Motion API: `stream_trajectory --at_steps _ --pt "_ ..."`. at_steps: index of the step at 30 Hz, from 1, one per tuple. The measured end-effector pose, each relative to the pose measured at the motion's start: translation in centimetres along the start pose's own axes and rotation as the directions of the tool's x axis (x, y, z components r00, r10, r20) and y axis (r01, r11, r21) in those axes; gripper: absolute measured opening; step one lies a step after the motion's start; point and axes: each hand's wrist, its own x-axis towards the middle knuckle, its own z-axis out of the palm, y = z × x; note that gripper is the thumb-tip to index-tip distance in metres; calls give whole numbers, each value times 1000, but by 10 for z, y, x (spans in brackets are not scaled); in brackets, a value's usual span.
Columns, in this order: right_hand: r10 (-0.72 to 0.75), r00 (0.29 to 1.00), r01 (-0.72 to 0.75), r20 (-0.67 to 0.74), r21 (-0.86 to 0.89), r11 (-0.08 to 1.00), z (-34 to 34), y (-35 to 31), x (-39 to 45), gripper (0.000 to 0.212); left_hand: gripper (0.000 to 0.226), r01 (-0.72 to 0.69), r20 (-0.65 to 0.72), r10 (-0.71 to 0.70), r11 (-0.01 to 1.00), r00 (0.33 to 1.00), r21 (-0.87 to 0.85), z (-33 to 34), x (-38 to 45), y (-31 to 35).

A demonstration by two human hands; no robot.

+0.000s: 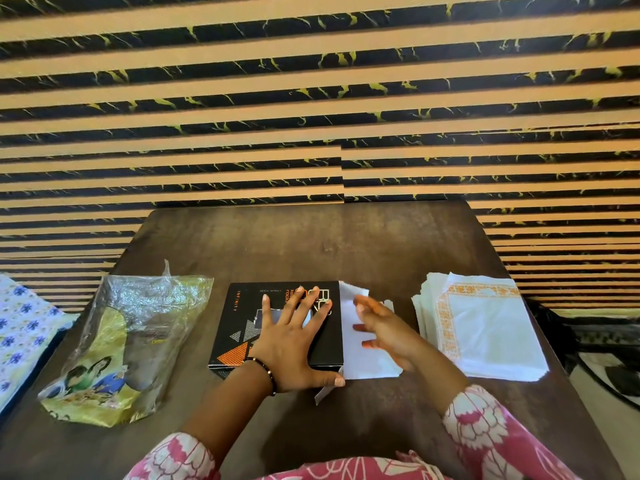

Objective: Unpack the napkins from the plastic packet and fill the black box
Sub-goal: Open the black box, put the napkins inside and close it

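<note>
Napkins, white folded paper with orange border (485, 327), stacked right of frame: light, limp, best pinched at stack edge; left hand (294, 337) spread flat on black printed cardboard box (239, 327), right hand (384, 327) open over loose white sheet (363, 355).

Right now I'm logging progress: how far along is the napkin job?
Done: the plastic packet lies opened and slack at the left, and a napkin stack sits loose at the right. In hand: the left hand presses flat on the black box while the right hand hovers over white napkins sticking out of its side. Left: the stack appears not yet boxed.
</note>
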Motion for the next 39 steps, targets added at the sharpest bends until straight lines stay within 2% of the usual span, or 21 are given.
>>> stream_trajectory --at_steps 3,8,13,16,18,20,22,24,27,30,33,35,39 --pt "-12 998 13 -64 4 1000 -5 -12 13 47 117 -2 16 2 1000 1000 10 -1 0 1" --pt "-40 998 40 -55 -10 999 8 -27 30 46 117 7 26 -7 1000 1000 15 -2 2 0" --pt "-111 992 110 -67 -16 994 21 -27 37 36 117 -2 32 1 1000 999 29 -1 1 1" --pt "-155 985 153 -71 -38 988 19 -19 38 42 117 8 24 -8 1000 1000 21 1 3 0" --pt "-182 978 168 -99 -128 977 20 -8 35 47 117 15 11 -16 1000 1000 15 2 2 -1" --pt "-227 963 152 -143 -406 901 19 11 33 54 116 14 -1 -14 1000 1000 19 2 2 0" --pt "-283 950 110 -135 -701 704 15 35 33 61 116 10 -6 -10 1000 1000 15 2 1 0" --pt "-305 945 70 -118 -838 540 10 53 33 67 116 8 -10 -8 1000 1000 -4 2 2 0" --pt "-317 942 30 -110 -912 408 7 66 30 84 116 1 -9 -2 1000 1000 -21 2 2 -1" --pt "-309 946 22 -101 -929 370 9 67 31 110 115 -2 -7 2 1000 1000 -24 2 3 -2" --pt "-290 952 14 -98 -932 361 9 64 32 118 114 -6 -5 6 999 1000 -36 1 4 -3" --pt "-273 957 9 -93 -937 349 9 63 31 115 113 -8 -5 7 999 1000 -45 1 4 -2" --pt "-221 966 -43 -132 -928 369 12 53 31 81 116 -15 0 15 997 1000 -71 -1 3 -4"
